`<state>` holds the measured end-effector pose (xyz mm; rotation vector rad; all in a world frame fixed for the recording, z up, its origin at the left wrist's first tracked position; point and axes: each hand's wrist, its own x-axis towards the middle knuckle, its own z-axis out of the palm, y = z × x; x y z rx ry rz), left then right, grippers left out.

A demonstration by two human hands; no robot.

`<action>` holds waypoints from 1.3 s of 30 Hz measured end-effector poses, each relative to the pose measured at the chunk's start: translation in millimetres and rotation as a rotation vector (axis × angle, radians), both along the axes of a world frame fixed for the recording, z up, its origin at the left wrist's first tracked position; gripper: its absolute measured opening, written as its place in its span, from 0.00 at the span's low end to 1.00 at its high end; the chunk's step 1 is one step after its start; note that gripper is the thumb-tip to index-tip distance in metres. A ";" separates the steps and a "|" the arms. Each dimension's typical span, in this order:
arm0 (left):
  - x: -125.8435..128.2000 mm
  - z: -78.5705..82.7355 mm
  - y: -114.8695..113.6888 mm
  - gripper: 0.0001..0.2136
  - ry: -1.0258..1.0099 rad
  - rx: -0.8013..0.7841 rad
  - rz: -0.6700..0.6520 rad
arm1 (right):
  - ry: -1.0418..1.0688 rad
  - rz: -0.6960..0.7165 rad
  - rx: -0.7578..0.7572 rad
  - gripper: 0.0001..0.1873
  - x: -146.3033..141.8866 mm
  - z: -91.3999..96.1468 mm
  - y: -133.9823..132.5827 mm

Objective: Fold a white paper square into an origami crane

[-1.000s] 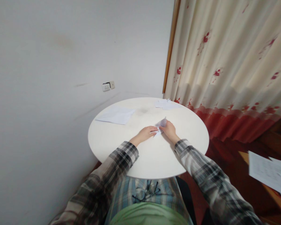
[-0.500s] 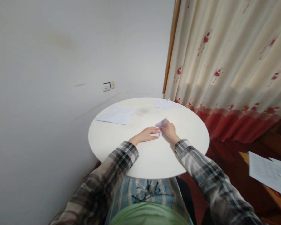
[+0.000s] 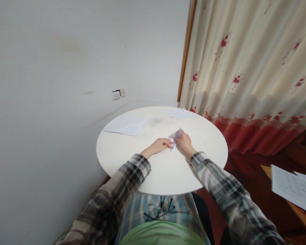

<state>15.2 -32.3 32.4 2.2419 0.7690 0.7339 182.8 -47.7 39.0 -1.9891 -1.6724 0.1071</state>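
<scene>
A small folded piece of white paper [image 3: 175,134] is between my hands on the round white table [image 3: 165,173]. One flap of it stands up, pointing away from me, and its lower part lies near the tabletop. My right hand [image 3: 185,141] pinches the right side of the paper, fingers closed on the raised flap. At the paper's left edge, my left hand [image 3: 160,145] has its fingers drawn in, the tips closed on the lower fold. Part of the paper is hidden by the fingers.
White sheets [image 3: 127,126] lie at the table's left back, and more paper pieces [image 3: 181,113] at the far edge. A wall with a socket [image 3: 116,95] is behind, a curtain [image 3: 234,68] to the right. Written sheets [image 3: 293,189] lie on wooden furniture, lower right.
My left fingers, stretched out over the paper before, have drawn in a little at its lower left edge. My right hand and the raised flap look unmoved.
</scene>
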 end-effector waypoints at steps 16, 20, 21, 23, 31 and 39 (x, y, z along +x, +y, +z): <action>1.4 -1.0 0.4 0.12 -0.136 -0.199 -0.001 | 0.012 0.006 0.006 0.20 -0.1 1.4 -2.7; 1.7 6.1 -5.4 0.12 -0.127 -0.206 0.012 | 0.026 0.010 0.008 0.20 -0.2 0.9 -2.4; 1.9 7.2 -6.4 0.12 -0.129 -0.213 0.015 | 0.029 0.011 0.008 0.19 -0.2 0.9 -2.3; 2.3 8.0 -7.2 0.12 -0.128 -0.234 0.024 | 0.033 0.009 0.011 0.19 -0.4 0.9 -2.3; 2.3 4.3 -3.6 0.11 -0.123 -0.270 0.026 | 0.036 0.011 0.024 0.19 0.0 -0.2 -0.9; 1.9 3.9 -3.5 0.12 -0.048 -0.206 0.062 | 0.042 0.014 0.021 0.20 1.1 -1.6 1.0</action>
